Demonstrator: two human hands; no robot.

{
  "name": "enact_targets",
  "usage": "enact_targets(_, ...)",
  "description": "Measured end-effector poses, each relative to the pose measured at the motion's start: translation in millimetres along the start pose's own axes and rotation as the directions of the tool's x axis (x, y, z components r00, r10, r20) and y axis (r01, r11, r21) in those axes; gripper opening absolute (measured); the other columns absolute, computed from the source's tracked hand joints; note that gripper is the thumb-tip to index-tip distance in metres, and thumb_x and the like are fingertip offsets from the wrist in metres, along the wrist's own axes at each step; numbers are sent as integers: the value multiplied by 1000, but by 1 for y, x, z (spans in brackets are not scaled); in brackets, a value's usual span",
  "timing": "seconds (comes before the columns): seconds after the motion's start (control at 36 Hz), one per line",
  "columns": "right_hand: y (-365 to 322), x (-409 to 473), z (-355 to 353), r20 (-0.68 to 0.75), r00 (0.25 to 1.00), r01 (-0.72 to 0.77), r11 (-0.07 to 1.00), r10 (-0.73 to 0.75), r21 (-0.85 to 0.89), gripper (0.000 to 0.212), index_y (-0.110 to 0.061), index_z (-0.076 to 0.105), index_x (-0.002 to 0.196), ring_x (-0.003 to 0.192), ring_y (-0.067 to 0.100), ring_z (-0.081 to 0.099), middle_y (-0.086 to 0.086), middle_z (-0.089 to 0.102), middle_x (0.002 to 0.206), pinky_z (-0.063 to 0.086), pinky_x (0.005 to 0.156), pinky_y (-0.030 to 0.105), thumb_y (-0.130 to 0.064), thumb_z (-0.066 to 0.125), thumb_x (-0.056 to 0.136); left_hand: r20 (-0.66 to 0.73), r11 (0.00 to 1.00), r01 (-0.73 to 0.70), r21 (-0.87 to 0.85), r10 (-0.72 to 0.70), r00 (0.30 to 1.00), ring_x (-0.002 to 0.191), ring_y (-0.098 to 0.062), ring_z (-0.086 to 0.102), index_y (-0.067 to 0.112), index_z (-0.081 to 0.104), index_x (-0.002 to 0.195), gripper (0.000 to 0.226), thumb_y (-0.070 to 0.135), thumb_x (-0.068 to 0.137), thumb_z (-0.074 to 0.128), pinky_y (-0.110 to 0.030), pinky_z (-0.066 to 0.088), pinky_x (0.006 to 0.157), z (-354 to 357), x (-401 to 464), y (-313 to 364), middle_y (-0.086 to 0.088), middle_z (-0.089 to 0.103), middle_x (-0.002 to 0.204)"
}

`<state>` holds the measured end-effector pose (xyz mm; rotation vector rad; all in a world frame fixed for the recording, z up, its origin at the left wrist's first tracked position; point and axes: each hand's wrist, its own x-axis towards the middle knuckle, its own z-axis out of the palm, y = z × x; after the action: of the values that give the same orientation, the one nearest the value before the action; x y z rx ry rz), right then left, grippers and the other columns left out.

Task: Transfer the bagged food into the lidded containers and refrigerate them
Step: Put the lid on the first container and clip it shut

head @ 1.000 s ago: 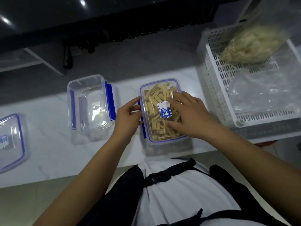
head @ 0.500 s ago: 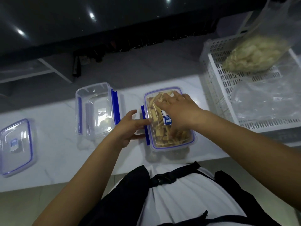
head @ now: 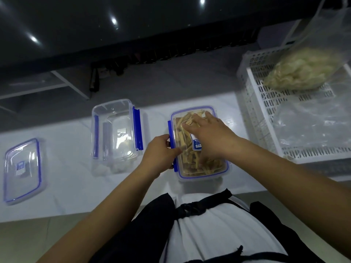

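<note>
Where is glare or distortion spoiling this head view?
Head view: wide-angle bending curves the counter edge; bright ceiling-light spots glare on the dark glossy panel; reflections wash over the empty container; the bag of food looks soft; both hands on the filled container stay readable.

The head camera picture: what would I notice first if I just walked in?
Probably the two hands in the middle: the right hand presses on the lid of a clear container full of pale food strips, while the left hand works its blue side clip. To the left sit an open empty container and a loose lid. On the right, a white basket holds a bag of pale food.
</note>
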<state>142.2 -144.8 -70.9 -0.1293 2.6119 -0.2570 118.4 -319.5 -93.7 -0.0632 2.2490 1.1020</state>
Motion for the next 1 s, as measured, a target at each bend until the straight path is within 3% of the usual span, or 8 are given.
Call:
enact_targets(0.14,5,0,3,-20,999,28,999,-27,26,111,-38,10,158,153,35,-1,1,1,169,12,121,50,-44,82,75,4,999,-7,-54,7,1000,82,-8,67,21,56,135,48,23,91,73,-30,61,60,-1,-4,-3,10,66,108)
enact_targets(0.22,14,-7,8,-40,999,29,993,-24,113,114,-42,9,157,154,26,-5,-2,-3,169,12,122,50,-53,82,70,-52,993,-84,78,88,995,112,-17,63,30,38,149,69,35,89,73,-42,60,83,1,-5,-6,4,50,144)
enact_targets(0.31,29,-20,15,-163,981,-33,912,108,408,109,-44,17,156,154,22,6,-1,6,169,21,120,50,-55,82,69,-45,889,-306,340,341,939,152,-25,17,45,7,156,95,57,85,69,-51,30,115,3,-3,-8,6,8,167)
enact_targets(0.42,54,-32,22,-70,919,-77,350,389,933,88,-43,40,148,135,17,43,-3,38,156,41,105,42,-51,84,72,134,584,-444,679,496,858,153,-25,-22,51,-18,152,94,78,86,44,-47,-10,120,14,9,-11,5,-21,167)
enact_targets(0.5,69,-27,26,220,874,-275,68,432,959,84,-40,43,146,125,25,53,2,49,146,48,96,48,-51,83,73,218,488,-440,754,446,868,149,-26,-32,51,-24,149,87,87,83,19,-54,-13,122,25,13,-17,3,-27,166)
enact_targets(0.67,80,-14,27,345,858,-410,102,381,906,79,-22,52,131,87,26,71,7,74,103,59,79,41,-39,91,64,209,485,-437,757,454,866,148,-25,-35,51,-22,151,87,90,79,9,-52,-18,121,30,16,-22,2,-27,166)
enact_targets(0.81,73,-9,22,358,855,-443,169,374,880,53,-17,69,114,92,29,72,10,76,100,59,84,43,-36,90,68,213,498,-420,758,420,882,147,-26,-37,55,-34,141,83,88,79,11,-56,-15,121,31,15,-20,3,-30,165)
enact_targets(1.0,64,-16,19,223,832,-364,196,507,911,42,-25,63,93,81,25,74,1,74,86,60,60,34,-31,93,64,233,519,-431,738,403,885,145,-26,-40,50,-25,149,89,88,77,10,-58,-13,121,31,16,-19,4,-33,163)
